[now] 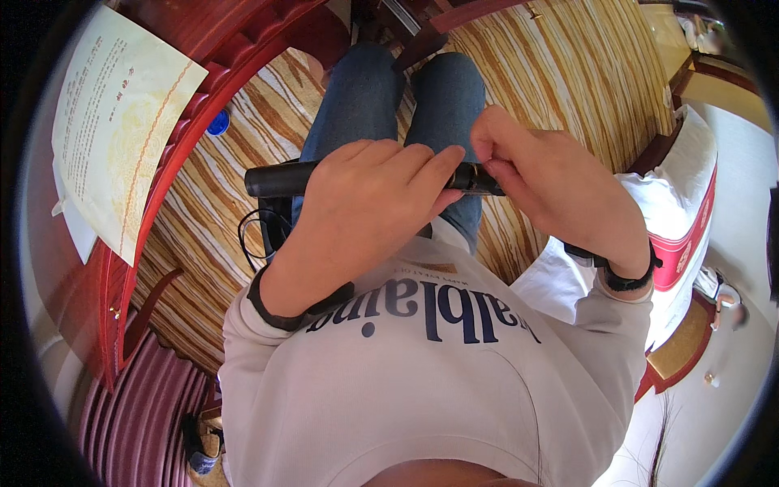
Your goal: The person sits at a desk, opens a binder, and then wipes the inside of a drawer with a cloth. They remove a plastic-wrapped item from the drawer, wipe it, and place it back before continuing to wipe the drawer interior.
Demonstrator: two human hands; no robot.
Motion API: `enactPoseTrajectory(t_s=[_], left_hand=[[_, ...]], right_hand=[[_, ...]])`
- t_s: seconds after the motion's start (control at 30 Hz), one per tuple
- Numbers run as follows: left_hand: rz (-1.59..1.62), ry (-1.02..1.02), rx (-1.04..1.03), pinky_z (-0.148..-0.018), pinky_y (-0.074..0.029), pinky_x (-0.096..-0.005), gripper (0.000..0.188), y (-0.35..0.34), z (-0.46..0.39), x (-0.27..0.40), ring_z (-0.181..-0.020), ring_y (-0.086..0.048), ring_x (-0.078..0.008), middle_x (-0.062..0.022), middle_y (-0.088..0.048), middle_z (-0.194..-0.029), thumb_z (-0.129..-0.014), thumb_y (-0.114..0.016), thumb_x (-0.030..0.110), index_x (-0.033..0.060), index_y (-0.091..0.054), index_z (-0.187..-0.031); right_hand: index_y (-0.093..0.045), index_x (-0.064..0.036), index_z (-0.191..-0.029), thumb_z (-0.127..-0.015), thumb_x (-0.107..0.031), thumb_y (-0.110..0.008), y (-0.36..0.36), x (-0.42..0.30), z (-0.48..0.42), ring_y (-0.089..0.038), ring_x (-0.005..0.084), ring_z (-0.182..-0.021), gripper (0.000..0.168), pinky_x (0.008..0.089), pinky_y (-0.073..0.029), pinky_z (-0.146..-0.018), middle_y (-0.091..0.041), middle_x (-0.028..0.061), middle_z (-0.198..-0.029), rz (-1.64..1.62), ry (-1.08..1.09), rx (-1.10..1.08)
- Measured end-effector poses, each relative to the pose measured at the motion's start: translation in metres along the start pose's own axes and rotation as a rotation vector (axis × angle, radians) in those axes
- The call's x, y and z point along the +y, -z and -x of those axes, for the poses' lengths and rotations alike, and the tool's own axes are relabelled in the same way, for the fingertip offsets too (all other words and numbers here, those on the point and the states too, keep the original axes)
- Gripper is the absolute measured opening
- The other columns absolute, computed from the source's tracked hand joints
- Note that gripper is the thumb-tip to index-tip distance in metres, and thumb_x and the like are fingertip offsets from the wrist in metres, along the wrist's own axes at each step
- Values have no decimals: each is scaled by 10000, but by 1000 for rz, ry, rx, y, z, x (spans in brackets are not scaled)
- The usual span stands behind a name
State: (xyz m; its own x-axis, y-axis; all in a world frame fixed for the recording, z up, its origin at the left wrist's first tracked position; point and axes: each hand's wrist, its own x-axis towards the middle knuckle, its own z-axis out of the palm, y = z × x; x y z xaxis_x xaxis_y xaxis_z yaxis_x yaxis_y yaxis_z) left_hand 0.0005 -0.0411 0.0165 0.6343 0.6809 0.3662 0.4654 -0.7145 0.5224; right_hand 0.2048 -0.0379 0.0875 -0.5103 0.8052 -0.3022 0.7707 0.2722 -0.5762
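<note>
My left hand (383, 189) is wrapped over the middle of a black cylinder (277, 181) that lies level above my thighs. Its smooth left end sticks out past my knuckles. At the other end, my right hand (535, 164) has its fingers curled tightly against the dark tip, close to a narrow ring with a gold-coloured line. The palm side of both hands is hidden, and the exact kind of the cylinder cannot be told. A black looped cable (246, 237) hangs beyond my left wrist, beside my leg.
To the left stands a red-brown wooden desk (176, 131) with a printed sheet (128, 122) on it. A blue round cap (218, 122) lies on the striped carpet (201, 207). White bed linen (669, 158) with a red band is at the right. A mauve curtain (134, 420) hangs lower left.
</note>
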Motion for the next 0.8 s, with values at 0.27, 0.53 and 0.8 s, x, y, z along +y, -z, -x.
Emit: enactPoseTrajectory(t_s=[0.27,0.53,0.8], left_hand=[[-8,16,-22,-616,-498,-314,346,0,0,1,-717,-633,-200,-31,-654,-821,-728,-727,229,89,-655,-1037],[-4,12,-16,-614,-497,-314,343,1,0,1,-715,-633,-202,-34,-654,-820,-732,-725,225,86,-655,-1038],[-12,13,-16,-616,-497,-313,339,1,0,2,-715,-634,-196,-26,-654,-817,-734,-723,231,91,-658,-1036]], right_hand=[[-415,-63,-957,-805,51,-546,6,-1,1,-468,269,-518,231,327,-377,-506,-528,95,-601,-68,-41,34],[-415,-55,-967,-825,51,-550,-1,6,0,-502,261,-580,223,298,-406,-554,-565,106,-673,-113,-19,37],[-432,-97,-966,-873,-70,-545,1,12,4,-585,358,-657,148,427,-416,-543,-593,126,-710,-203,-60,21]])
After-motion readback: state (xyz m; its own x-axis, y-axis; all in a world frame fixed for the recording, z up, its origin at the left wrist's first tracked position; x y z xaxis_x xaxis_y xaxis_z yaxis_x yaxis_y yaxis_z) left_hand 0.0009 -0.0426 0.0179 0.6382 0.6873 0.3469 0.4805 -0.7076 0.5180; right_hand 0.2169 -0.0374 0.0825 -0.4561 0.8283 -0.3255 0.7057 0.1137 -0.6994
